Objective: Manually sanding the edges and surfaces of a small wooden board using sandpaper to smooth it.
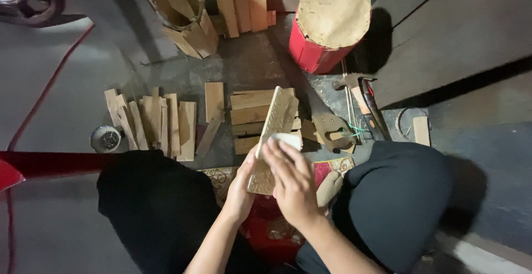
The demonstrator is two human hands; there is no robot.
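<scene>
My left hand (241,188) grips the near end of a long carved wooden strip (277,120) that slants up and away from me. My right hand (292,182) presses a small pale folded piece, perhaps sandpaper or cloth (285,140), onto the strip's face near its middle. Both hands are above my lap, between my knees in dark trousers. Under the strip's far end lies a stack of short flat wood pieces (249,107).
More wood slats (152,121) lie fanned out at left beside a small round tin (105,138). A red drum with a worn top (328,24) stands ahead. A hammer (357,88), a saw handle (331,131) and a torn paper-wrapped cylinder (183,16) lie nearby.
</scene>
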